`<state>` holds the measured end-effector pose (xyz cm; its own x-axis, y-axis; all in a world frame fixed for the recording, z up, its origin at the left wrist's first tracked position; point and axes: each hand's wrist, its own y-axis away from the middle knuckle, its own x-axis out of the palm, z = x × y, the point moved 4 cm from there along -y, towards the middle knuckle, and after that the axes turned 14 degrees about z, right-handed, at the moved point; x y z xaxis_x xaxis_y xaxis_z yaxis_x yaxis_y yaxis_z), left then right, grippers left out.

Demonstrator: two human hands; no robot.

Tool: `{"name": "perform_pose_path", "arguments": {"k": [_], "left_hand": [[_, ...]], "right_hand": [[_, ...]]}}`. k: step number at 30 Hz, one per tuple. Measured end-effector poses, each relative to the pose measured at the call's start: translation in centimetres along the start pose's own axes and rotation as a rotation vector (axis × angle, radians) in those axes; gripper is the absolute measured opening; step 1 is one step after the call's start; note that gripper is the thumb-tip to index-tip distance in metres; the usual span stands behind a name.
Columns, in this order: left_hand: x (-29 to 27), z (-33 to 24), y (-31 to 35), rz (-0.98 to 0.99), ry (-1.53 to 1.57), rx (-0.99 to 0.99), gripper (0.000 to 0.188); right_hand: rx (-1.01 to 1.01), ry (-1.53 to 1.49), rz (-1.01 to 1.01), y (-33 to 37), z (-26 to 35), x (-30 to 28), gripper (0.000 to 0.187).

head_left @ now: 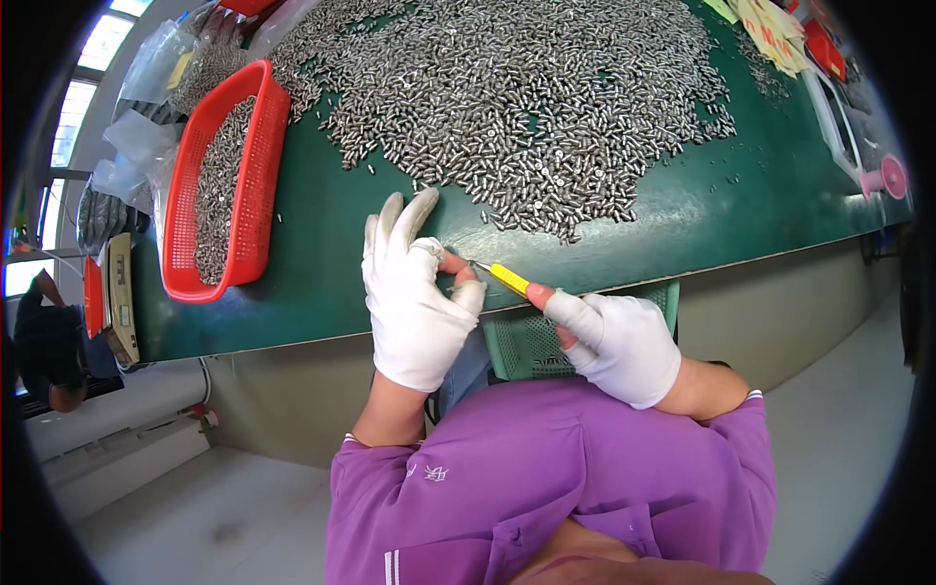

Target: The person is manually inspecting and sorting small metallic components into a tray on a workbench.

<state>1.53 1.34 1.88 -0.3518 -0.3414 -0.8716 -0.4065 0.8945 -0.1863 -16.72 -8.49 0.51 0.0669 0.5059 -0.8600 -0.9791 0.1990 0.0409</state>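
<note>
My left hand (414, 302), in a white glove with bare thumb and index fingertips, is closed in a pinch near the table's front edge. What sits between those fingertips is too small to make out. The other fingers stretch toward the pile. From the right, my right hand (619, 341), gloved likewise, grips a slim tool with a yellow handle (508, 279). Its thin metal tip points left and meets the left fingertips. Beyond both hands spreads a large pile of small, shiny, cylindrical metal parts (526, 127) with narrowed ends.
A red plastic basket (255, 195) holding more metal parts stands on the green table (322, 292) at left. Below the table edge, a green basket (531, 346) sits at my lap. A scale-like device (122, 297) is far left; a pink round object (885, 176) lies right.
</note>
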Motion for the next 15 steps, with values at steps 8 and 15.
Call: {"name": "perform_pose_path", "arguments": {"k": [8, 15], "left_hand": [[0.0, -0.2, -0.4, 0.015, 0.009, 0.032, 0.02], [0.1, -0.2, -0.3, 0.014, -0.022, 0.053, 0.02]], "right_hand": [[-0.006, -0.038, 0.028, -0.5, -0.1, -1.4, 0.053], [0.03, -0.07, 0.073, -0.9, 0.4, -1.5, 0.05]]}}
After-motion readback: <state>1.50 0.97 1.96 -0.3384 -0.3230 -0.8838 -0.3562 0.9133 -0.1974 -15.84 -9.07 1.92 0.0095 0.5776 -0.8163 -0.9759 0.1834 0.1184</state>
